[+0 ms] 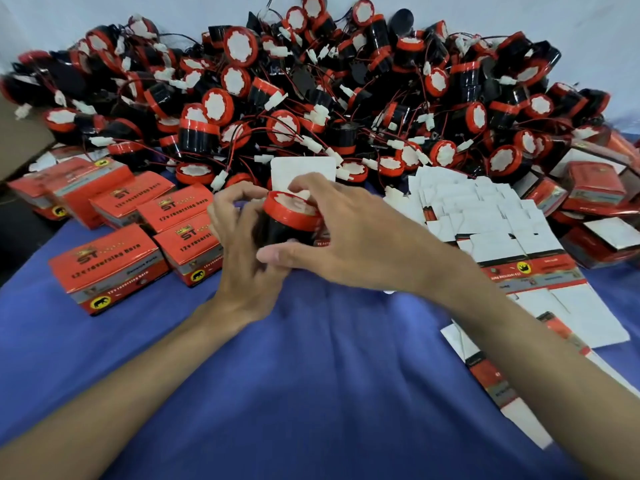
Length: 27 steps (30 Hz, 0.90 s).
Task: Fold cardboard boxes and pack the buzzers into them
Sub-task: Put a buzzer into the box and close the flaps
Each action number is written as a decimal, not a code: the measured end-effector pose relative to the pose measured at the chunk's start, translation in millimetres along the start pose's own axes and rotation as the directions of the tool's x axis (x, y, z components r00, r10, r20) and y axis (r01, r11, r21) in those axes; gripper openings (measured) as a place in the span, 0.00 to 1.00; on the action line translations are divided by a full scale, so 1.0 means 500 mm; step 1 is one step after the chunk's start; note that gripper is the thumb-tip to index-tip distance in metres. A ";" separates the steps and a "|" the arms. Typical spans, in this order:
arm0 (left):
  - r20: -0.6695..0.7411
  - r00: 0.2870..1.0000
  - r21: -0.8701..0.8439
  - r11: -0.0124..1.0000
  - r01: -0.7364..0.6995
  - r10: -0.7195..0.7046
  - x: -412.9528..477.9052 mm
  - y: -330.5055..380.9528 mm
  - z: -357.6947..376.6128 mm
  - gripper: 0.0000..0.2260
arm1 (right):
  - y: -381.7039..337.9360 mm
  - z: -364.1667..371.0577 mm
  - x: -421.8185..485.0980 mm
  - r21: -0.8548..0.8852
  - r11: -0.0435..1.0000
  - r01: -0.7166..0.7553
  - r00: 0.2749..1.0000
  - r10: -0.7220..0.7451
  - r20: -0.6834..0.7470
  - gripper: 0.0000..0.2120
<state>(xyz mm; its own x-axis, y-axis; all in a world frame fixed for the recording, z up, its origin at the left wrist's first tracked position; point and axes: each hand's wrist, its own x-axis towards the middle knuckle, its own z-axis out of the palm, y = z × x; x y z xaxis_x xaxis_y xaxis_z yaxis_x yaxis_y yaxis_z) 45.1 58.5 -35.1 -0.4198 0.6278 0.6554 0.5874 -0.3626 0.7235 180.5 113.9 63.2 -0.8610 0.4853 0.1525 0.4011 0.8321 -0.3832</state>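
- Buzzer [291, 218] stands upright, red cap up, at centre, just near of a box's white flap [303, 169].
- Left hand [242, 251] curls round its black body from the left.
- Right hand [349, 237] grips the cap from the right, fingers curled over it.
- The box likely lies directly beneath, hidden.

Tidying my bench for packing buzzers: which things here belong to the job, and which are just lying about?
Job: buzzer gripped by left hand and right hand; open box behind it; buzzer pile; flat box blanks; folded boxes.
Lying about: blue cloth; brown carton.
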 end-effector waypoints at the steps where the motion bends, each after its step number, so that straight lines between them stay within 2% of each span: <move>1: -0.024 1.000 -0.090 0.996 0.004 -0.007 0.001 0.000 -0.001 0.13 | 0.005 -0.016 -0.001 0.056 0.998 0.025 0.998 -0.028 0.056 0.36; 4: -0.107 0.994 -0.235 0.972 -0.005 -0.021 -0.002 0.003 -0.003 0.20 | 0.020 -0.039 -0.002 0.026 0.998 0.059 0.977 -0.063 0.203 0.38; 5: -0.127 0.992 -0.262 0.965 -0.013 -0.021 -0.005 0.004 -0.002 0.22 | 0.025 -0.037 0.000 0.009 0.998 0.062 0.976 -0.062 0.208 0.34; 8: -0.121 0.991 -0.246 0.966 -0.078 0.049 -0.014 -0.004 0.003 0.21 | 0.027 -0.025 0.013 0.041 0.995 0.093 0.984 -0.098 0.147 0.13; 10: -0.107 0.993 -0.242 0.968 -0.067 0.042 -0.019 -0.006 0.007 0.23 | 0.027 -0.023 0.015 0.017 0.993 0.121 0.987 -0.122 0.109 0.07; 12: -0.068 0.998 -0.262 0.965 -0.032 0.014 -0.021 -0.004 0.008 0.27 | 0.026 -0.020 0.014 0.012 0.992 0.125 0.986 -0.126 0.109 0.08; 15: 0.027 1.000 -0.228 0.974 -0.004 0.010 -0.017 0.003 0.007 0.35 | 0.023 -0.011 0.012 0.033 0.989 0.142 0.970 -0.146 0.197 0.07; 17: 0.022 1.000 -0.243 0.970 0.016 -0.012 -0.013 0.004 0.006 0.31 | 0.021 -0.006 0.013 0.025 0.989 0.148 0.959 -0.149 0.240 0.06; 19: -0.029 1.000 -0.272 0.962 -0.016 0.009 -0.013 0.001 0.006 0.22 | 0.024 -0.010 0.016 0.050 0.992 0.112 0.961 -0.121 0.250 0.06; 21: -0.074 0.996 -0.281 0.958 -0.061 0.042 -0.012 -0.002 0.006 0.19 | 0.033 -0.020 0.018 0.077 0.995 0.063 0.956 -0.083 0.281 0.07; 24: -0.109 0.994 -0.330 0.943 -0.045 0.009 -0.013 -0.005 -0.001 0.21 | 0.050 -0.037 0.016 0.073 0.997 0.005 0.929 -0.032 0.369 0.09; 27: -0.114 0.993 -0.352 0.936 -0.009 -0.034 -0.012 -0.004 -0.005 0.23 | 0.058 -0.047 0.014 0.093 0.995 -0.028 0.935 -0.007 0.354 0.12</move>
<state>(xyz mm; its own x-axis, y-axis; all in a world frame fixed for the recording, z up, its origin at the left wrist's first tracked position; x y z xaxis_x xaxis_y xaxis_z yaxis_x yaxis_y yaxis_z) 44.7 54.1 -39.9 -0.5153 0.5573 0.6511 0.3095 -0.5874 0.7478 193.4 147.8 74.8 -0.9188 0.3529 -0.1769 0.3939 0.7896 -0.4706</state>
